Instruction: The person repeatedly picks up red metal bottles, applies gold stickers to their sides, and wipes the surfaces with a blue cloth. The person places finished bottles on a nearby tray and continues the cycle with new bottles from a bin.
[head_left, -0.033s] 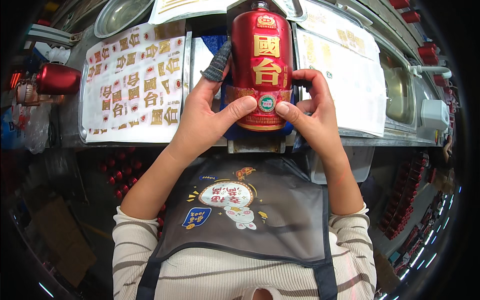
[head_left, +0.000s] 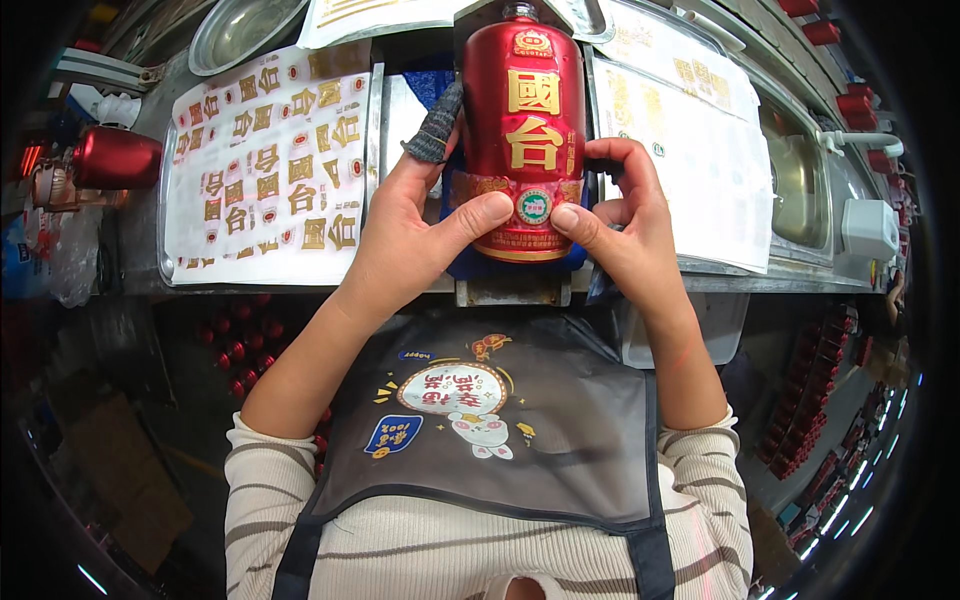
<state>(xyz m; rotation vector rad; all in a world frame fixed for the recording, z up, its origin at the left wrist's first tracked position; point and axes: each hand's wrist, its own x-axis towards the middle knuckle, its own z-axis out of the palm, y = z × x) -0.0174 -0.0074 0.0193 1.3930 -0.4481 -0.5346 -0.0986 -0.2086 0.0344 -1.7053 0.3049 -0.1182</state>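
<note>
Nothing has moved: both hands, left (head_left: pixel 415 235) and right (head_left: pixel 625 225), stay clamped on the red bottle (head_left: pixel 523 120), thumbs pressing its round label (head_left: pixel 533 207).

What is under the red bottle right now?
The red bottle lies on a blue pad, visible below its base and beside the left hand. The right hand grips its other side. How far the pad extends under it is hidden.
</note>
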